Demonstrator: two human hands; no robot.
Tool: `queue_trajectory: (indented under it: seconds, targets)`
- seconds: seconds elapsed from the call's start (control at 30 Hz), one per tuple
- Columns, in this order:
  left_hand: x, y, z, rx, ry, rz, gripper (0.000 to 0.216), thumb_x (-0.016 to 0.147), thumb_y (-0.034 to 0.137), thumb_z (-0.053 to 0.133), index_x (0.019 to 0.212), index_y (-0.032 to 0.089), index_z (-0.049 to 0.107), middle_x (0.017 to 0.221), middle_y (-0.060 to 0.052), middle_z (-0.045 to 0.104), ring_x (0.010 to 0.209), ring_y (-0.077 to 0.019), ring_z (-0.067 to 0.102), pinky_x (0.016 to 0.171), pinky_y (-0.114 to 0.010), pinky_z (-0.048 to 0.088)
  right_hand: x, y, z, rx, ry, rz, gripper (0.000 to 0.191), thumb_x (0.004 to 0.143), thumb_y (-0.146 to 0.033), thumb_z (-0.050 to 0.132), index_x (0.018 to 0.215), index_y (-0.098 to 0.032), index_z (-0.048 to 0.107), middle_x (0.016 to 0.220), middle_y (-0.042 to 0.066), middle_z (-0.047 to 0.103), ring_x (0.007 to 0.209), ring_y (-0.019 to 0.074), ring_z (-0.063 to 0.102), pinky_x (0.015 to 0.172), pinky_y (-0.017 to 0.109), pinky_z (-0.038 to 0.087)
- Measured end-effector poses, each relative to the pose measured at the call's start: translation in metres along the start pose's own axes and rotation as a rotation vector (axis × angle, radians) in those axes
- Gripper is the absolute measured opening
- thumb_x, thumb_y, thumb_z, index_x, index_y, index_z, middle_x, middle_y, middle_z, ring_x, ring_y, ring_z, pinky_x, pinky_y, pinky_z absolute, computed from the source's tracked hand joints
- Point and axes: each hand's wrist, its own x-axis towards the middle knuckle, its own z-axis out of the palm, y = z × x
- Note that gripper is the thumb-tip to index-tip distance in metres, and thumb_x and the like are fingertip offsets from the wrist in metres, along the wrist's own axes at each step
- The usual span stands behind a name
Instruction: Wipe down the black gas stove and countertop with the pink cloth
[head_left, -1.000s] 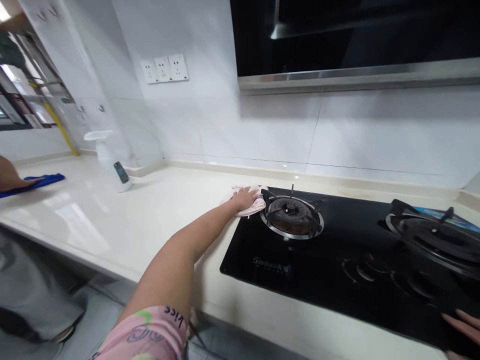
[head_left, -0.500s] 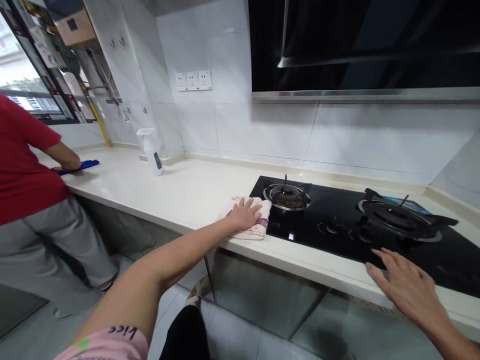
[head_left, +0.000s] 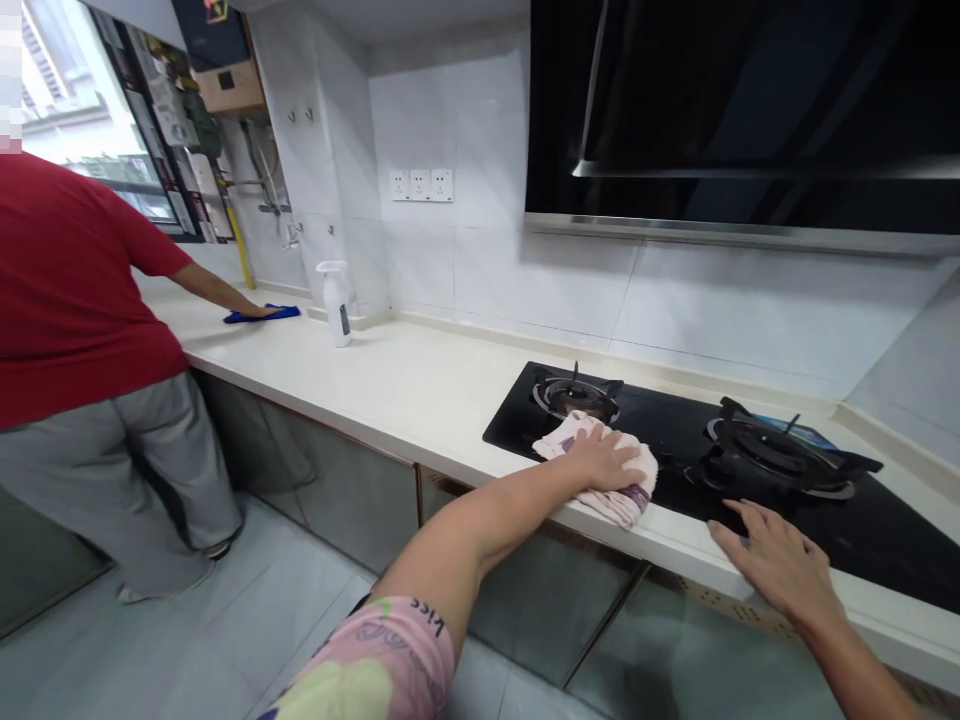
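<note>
Wiping the stove (head_left: 885, 545) looks like the left hand's (head_left: 600, 462) job now. Its fingers spread flat on the cloth (head_left: 619, 507), at six o'clock from one burner (head_left: 571, 388). The right hand (head_left: 780, 558), fingers apart, is at the cloth's four o'clock; I can't tell if it touches. Going toward three o'clock means steering round a blurry knob (head_left: 705, 475). The cloth hides what's beneath.

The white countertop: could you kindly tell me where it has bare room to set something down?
Bare countertop lies between the spray bottle and the stove. It is crowded at the stove's front edge: the left hand rests on the pink cloth, the right hand nearby.
</note>
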Motion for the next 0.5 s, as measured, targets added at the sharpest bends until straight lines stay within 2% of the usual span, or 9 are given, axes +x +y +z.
queue_trajectory:
  seconds: [0.1,0.2,0.27,0.37,0.5]
  targets:
    - [-0.006,0.003,0.004,0.001,0.022,0.035,0.079,0.098,0.075,0.035,0.165,0.032,0.038,0.177,-0.004,0.023,0.162,-0.0400,0.013,0.128,-0.065,0.013,0.001,0.007,0.001,0.010,-0.004,-0.006,0.078,0.087,-0.076,0.029,0.137,-0.027,0.065,0.149,0.013,0.059,0.136,0.0396,0.054,0.118,0.064,0.035]
    - [-0.031,-0.008,0.006,0.012,0.021,0.119,0.078,0.099,0.077,0.032,0.165,0.035,0.039,0.178,-0.002,0.023,0.162,-0.0381,0.015,0.129,-0.062,0.015,0.002,0.014,0.003,0.005,-0.007,-0.055,0.075,0.088,-0.071,0.030,0.136,-0.026,0.065,0.150,0.013,0.059,0.139,0.0386,0.053,0.117,0.063,0.037]
    - [-0.054,-0.023,0.003,0.025,0.027,0.137,0.076,0.100,0.076,0.032,0.164,0.037,0.040,0.178,-0.001,0.023,0.162,-0.0362,0.018,0.129,-0.060,0.017,0.002,0.016,0.003,-0.016,-0.018,-0.084,0.070,0.088,-0.065,0.031,0.134,-0.027,0.066,0.148,0.013,0.060,0.143,0.0368,0.051,0.117,0.061,0.039]
    - [-0.092,-0.062,-0.007,0.035,0.072,0.027,0.074,0.099,0.077,0.036,0.163,0.040,0.041,0.177,0.001,0.025,0.162,-0.0351,0.020,0.129,-0.058,0.020,0.001,0.018,0.001,-0.053,-0.039,-0.123,0.065,0.086,-0.058,0.031,0.129,-0.027,0.068,0.146,0.013,0.062,0.145,0.0357,0.049,0.117,0.061,0.038]
    - [-0.154,-0.139,-0.025,0.041,0.154,-0.243,0.070,0.100,0.075,0.039,0.162,0.043,0.042,0.177,0.000,0.027,0.162,-0.0330,0.022,0.127,-0.060,0.023,-0.004,0.022,-0.001,-0.107,-0.029,-0.237,0.053,0.082,-0.052,0.030,0.104,-0.036,0.076,0.145,0.012,0.064,0.144,0.0352,0.051,0.113,0.061,0.038]
